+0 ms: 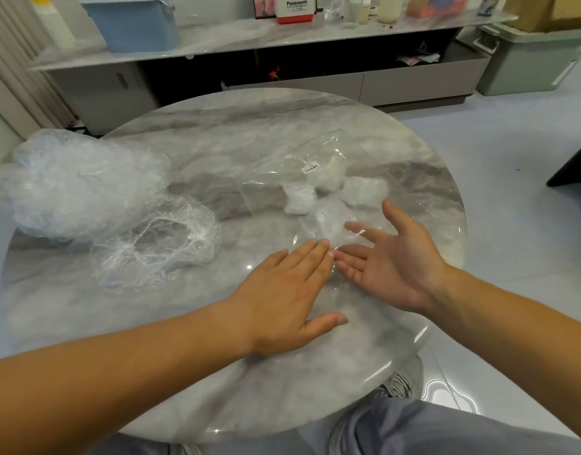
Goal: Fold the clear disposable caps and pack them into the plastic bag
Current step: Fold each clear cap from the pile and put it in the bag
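Head view looks down on a round grey-white marble table (216,389), where a flat clear plastic bag with a small white barcode label (344,149) lies right of centre, holding several small folded white-clear caps (300,200) bunched near its middle. The left hand (282,290) lies palm down with straight, close-set fingers pressing the bag's near edge to the stone. The right hand (394,261) is turned palm up beside it, fingers straight and slightly spread and gripping nothing; shiny film seems to lie over its fingertips, so it is probably inside the bag's mouth. At centre left an unfolded clear elastic-rimmed cap (157,244) lies open, and a heaped pile of crumpled clear caps (75,188) fills the upper left, so much of the packing remains. The risks come from slick film on polished stone. If the left hand lifts, the bag may slide or its mouth fall shut. The nearest folded bundle could drag out with the right hand, and any loosely folded cap may spring open on its elastic.
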{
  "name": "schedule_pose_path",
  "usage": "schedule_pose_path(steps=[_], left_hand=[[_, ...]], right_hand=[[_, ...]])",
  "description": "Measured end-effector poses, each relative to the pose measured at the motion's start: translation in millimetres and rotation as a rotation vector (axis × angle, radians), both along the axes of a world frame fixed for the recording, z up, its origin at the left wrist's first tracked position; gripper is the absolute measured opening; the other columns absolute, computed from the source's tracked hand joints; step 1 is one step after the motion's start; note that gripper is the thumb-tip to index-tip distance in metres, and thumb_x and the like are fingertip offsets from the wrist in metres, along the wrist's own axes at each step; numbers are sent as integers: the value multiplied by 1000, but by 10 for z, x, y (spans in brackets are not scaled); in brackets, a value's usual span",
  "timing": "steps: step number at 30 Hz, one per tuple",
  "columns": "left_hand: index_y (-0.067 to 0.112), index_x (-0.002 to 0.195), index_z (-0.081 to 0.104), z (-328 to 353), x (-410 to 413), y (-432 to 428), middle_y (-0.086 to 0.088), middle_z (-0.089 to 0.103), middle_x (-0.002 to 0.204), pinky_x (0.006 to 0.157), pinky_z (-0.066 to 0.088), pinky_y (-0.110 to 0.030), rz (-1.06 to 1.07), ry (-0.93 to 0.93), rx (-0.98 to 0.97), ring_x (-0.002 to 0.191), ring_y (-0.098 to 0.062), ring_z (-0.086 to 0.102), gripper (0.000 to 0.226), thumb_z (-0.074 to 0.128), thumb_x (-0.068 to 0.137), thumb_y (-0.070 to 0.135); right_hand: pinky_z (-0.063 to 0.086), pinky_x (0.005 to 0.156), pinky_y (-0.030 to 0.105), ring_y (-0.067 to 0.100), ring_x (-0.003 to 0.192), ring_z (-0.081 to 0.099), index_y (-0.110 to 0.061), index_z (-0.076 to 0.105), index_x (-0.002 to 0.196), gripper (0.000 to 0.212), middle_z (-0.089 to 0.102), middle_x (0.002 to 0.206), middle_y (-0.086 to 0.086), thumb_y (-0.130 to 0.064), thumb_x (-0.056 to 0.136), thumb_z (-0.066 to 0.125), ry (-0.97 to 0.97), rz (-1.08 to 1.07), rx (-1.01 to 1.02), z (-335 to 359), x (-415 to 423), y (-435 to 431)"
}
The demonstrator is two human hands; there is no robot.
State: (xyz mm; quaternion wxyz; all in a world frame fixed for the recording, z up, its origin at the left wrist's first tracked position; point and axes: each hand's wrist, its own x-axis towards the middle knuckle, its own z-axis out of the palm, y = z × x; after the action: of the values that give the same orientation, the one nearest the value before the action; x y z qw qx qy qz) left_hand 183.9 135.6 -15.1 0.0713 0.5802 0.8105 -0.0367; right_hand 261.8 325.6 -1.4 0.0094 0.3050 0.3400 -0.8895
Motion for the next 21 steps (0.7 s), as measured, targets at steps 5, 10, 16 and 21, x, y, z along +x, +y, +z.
schedule_pose_path(steps=[5, 10, 16, 21], left_hand=[[17, 161, -4, -17, -22, -20, -3, -16, 168, 126, 10, -42, 11, -17, -19, 155, -15, -15, 96, 0, 87, 77], [25, 162, -1, -22, 3, -53, -6, -13, 168, 126, 6, -42, 1, -53, -79, 156, -20, -11, 90, 5, 88, 76], [32, 161, 6, -25, 8, -96, -6, -12, 169, 126, 2, -39, 22, -125, -125, 155, -19, -12, 80, 15, 94, 75], [31, 161, 6, -27, 18, -131, -7, -12, 169, 127, 2, -39, 26, -142, -155, 155, -18, -12, 79, 16, 96, 74]], right_hand=[[51, 103, 43, 40, 115, 67, -17, 56, 135, 59, 41, 145, 31, -57, 91, 62, 12, -105, 4, -34, -36, -78], [54, 98, 51, 50, 103, 69, -8, 50, 128, 54, 42, 139, 36, -42, 91, 70, -52, -178, 78, 47, 170, -21], [56, 93, 48, 45, 105, 70, 1, 61, 125, 57, 49, 136, 28, -48, 97, 59, -161, -133, 147, 31, 246, -13], [55, 82, 42, 35, 114, 66, 1, 60, 126, 58, 54, 137, 21, -50, 101, 49, -198, -96, 175, 49, 166, -45]])
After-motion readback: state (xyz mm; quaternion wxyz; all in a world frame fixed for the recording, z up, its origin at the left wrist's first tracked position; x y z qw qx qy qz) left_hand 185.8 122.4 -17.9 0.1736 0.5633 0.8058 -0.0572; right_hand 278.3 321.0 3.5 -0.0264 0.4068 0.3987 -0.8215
